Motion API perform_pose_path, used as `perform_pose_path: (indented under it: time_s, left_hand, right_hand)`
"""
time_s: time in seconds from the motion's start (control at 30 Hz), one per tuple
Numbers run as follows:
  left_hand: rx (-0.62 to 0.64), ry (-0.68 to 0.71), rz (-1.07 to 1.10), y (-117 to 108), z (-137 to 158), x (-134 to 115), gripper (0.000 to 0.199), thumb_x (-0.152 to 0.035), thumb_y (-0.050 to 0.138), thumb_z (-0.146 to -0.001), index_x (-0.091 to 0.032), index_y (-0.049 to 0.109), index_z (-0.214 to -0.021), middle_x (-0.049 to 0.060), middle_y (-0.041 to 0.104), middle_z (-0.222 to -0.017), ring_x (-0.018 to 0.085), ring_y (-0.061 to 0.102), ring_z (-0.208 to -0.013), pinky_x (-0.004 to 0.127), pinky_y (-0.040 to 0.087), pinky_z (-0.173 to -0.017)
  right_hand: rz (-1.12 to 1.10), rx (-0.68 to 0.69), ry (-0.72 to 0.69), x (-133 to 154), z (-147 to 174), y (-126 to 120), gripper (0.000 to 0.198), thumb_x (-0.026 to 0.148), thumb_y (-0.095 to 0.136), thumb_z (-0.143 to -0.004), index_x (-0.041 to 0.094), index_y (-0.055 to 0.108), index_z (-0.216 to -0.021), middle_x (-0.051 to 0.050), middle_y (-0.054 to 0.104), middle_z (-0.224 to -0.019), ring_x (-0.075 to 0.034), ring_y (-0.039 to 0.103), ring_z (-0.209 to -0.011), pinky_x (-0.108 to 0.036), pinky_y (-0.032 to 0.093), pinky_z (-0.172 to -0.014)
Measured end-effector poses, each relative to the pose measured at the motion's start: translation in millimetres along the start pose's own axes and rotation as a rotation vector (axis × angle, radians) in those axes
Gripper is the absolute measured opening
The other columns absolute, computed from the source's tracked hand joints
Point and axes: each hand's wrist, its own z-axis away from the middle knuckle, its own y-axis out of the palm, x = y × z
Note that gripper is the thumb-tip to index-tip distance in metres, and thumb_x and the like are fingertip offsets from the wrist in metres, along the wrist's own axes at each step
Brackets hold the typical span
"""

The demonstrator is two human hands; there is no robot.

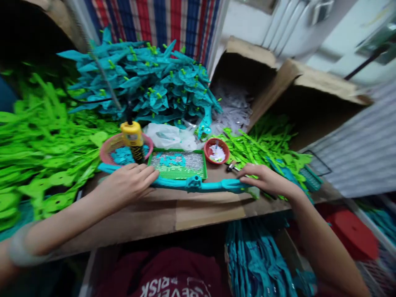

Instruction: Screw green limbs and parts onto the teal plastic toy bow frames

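A long teal plastic part (210, 187) with a bracket-like piece at its middle lies across the near side of the cardboard-covered bench. My left hand (136, 180) is closed over its left portion, fingers together. At its right end my right hand (262, 178) grips it between thumb and fingers. Just beyond my left hand hangs a yellow power screwdriver (132, 138), its tip hidden. Behind the part sits a green tray (205, 167) of small silvery pieces, probably screws, with small teal pieces. A small dark-headed tool (231, 166) lies near my right fingers.
A pink basket (107, 145) holds teal pieces; a red bowl (228, 153) holds white ones. Lime-green parts (46, 144) pile up at left, with more at right. Teal assemblies (148, 82) are heaped behind. Cardboard boxes (328, 86) stand back right. Teal parts (260, 260) hang below the bench edge.
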Motion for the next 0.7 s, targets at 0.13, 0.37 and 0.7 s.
perform_pose_path:
  time_s: [0.13,0.37,0.7]
  left_hand:
    - [-0.105,0.061,0.001,16.5,-14.1,-6.4,0.022,-0.027,0.051,-0.097,-0.017,0.067,-0.108,0.014,0.07,-0.105,0.028,0.065,-0.089,0.04,0.046,-0.077]
    - [-0.014,-0.045,0.226,3.6,-28.6,-3.9,0.024,-0.035,0.053,-0.097,-0.02,0.064,-0.082,0.006,0.068,-0.083,0.022,0.065,-0.075,0.035,0.042,-0.069]
    - [0.209,-0.03,0.185,-1.5,-44.2,1.0,0.027,-0.04,0.056,-0.095,-0.021,0.06,-0.077,0.003,0.066,-0.075,0.024,0.065,-0.073,0.037,0.042,-0.066]
  right_hand:
    - [0.549,0.009,-0.022,-34.2,-64.1,-12.4,0.027,0.024,0.043,-0.104,0.013,0.066,-0.108,-0.01,0.07,-0.099,-0.016,0.064,-0.088,-0.026,0.048,-0.075]
    - [0.741,0.175,-0.308,-96.9,-167.8,17.4,0.017,0.005,0.056,-0.093,0.012,0.07,-0.098,-0.013,0.066,-0.11,-0.022,0.058,-0.105,-0.031,0.044,-0.077]
    - [0.764,0.166,-0.397,-109.7,-155.7,-3.2,0.02,0.004,0.052,-0.091,0.014,0.069,-0.089,-0.008,0.07,-0.094,-0.021,0.059,-0.099,-0.034,0.042,-0.083]
